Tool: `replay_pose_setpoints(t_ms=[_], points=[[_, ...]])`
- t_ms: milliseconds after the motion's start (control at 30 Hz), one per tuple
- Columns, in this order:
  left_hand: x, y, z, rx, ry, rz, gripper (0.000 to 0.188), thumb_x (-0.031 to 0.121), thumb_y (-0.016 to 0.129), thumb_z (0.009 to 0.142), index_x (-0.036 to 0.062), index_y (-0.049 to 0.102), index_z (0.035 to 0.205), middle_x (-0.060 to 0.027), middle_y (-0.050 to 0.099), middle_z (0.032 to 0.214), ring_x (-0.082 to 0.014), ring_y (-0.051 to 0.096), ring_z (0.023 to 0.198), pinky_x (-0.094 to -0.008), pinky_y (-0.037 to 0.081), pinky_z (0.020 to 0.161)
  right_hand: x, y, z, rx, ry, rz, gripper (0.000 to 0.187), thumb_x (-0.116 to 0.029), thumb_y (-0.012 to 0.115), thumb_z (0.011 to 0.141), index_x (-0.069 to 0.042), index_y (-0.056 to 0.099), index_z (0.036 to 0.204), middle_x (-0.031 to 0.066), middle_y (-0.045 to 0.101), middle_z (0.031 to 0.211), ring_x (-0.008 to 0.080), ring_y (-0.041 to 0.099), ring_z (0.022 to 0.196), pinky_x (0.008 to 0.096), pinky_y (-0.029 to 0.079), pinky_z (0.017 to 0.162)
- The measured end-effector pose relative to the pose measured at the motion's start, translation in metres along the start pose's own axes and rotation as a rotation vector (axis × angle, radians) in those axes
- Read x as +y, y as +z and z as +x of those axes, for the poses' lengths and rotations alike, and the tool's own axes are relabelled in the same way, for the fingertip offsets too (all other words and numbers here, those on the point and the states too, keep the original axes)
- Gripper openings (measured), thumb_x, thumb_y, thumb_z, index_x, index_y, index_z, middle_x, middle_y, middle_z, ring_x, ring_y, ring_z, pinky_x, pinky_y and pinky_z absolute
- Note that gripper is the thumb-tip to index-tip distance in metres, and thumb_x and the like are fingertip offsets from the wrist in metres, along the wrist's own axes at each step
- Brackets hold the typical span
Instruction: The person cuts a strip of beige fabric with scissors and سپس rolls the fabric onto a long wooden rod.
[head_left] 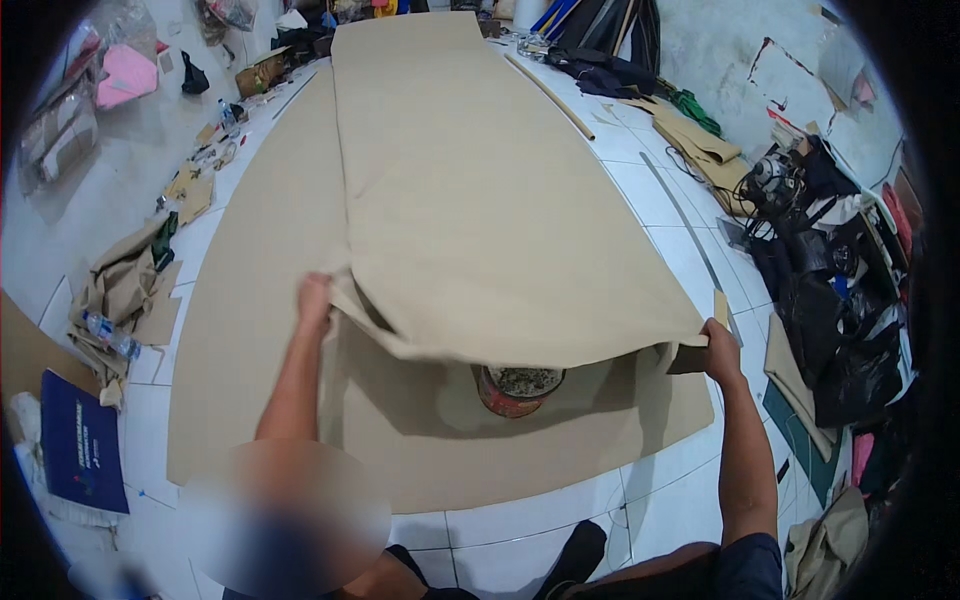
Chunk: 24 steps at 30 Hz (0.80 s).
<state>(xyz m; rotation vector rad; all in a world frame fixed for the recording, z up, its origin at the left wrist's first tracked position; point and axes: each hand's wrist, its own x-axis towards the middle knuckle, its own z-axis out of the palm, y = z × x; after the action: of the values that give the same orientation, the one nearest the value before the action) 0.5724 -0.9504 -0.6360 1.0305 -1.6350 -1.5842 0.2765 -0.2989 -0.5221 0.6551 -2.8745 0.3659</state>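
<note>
Two hands are in play, and a big beige sheet (500,230) is held between them, its near edge raised and sagging in the middle. Nearest of all, a dark-socked foot (580,550) is planted on white floor tiles (670,500). On the left, one corner is gripped by the left hand (314,298), its fingers closed though slightly blurred; on the right, the other corner is pinched in the fingers of the right hand (722,350).

And under that lifted edge, a round red container (513,405) is revealed, stood upright on a second beige sheet (480,480) and filled with grey, speckled stuff (522,379); its back rim is cut off from view by the raised edge.

Out to the left, a dark blue bag (82,440) is propped up, and a clear bottle (112,335) is laid against crumpled beige cloth (120,280); its contents cannot be made out. On the right, black plastic bags (855,350) are heaped, contents hidden, with a corded machine (770,172) set beyond them. Farther off, a thin rod (550,95) is laid beside the upper sheet, and dark rolls (600,30) are stacked near the wall.
</note>
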Motion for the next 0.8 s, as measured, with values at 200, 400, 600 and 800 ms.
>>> replay_pose_setpoints(t_ms=[200, 400, 600, 800], points=[[0.228, -0.107, -0.185, 0.471, 0.837, 0.047, 0.012, 0.01, 0.053, 0.096, 0.0022, 0.049, 0.088, 0.0007, 0.045, 0.078, -0.008, 0.044, 0.069, -0.0245, 0.039, 0.061, -0.015, 0.037, 0.009, 0.037, -0.123, 0.02, 0.016, -0.01, 0.062, 0.077, -0.004, 0.051, 0.086, 0.0202, 0.059, 0.084, 0.0425, 0.057, 0.083, 0.0449, 0.043, 0.071], [0.068, -0.171, -0.304, 0.673, 0.696, 0.465, 0.016, 0.006, 0.061, 0.092, 0.0005, 0.049, 0.084, -0.0021, 0.045, 0.076, -0.0086, 0.042, 0.065, -0.0256, 0.034, 0.053, -0.002, 0.041, 0.01, -0.024, -0.11, -0.015, 0.016, -0.013, 0.063, 0.079, -0.003, 0.051, 0.085, 0.0203, 0.062, 0.082, 0.0426, 0.061, 0.084, 0.0457, 0.045, 0.07], [-0.083, -0.164, -0.323, 0.476, -0.176, -0.601, 0.043, 0.035, 0.061, 0.092, 0.004, 0.05, 0.119, -0.004, 0.062, 0.101, -0.0157, 0.059, 0.083, -0.0274, 0.046, 0.065, 0.022, 0.005, 0.001, -0.02, 0.057, 0.152, 0.013, -0.015, 0.053, 0.087, -0.003, 0.054, 0.087, 0.0148, 0.063, 0.08, 0.0268, 0.059, 0.075, 0.0392, 0.045, 0.069], [-0.154, -0.278, -0.201, 0.571, -0.24, -0.879, 0.066, 0.049, 0.06, 0.089, 0.002, 0.046, 0.134, -0.014, 0.054, 0.131, -0.0357, 0.057, 0.112, -0.05, 0.049, 0.093, 0.028, -0.007, 0.006, 0.071, 0.131, 0.159, 0.014, -0.014, 0.053, 0.088, -0.002, 0.05, 0.082, 0.0133, 0.061, 0.077, 0.0247, 0.056, 0.071, 0.0382, 0.044, 0.067]])
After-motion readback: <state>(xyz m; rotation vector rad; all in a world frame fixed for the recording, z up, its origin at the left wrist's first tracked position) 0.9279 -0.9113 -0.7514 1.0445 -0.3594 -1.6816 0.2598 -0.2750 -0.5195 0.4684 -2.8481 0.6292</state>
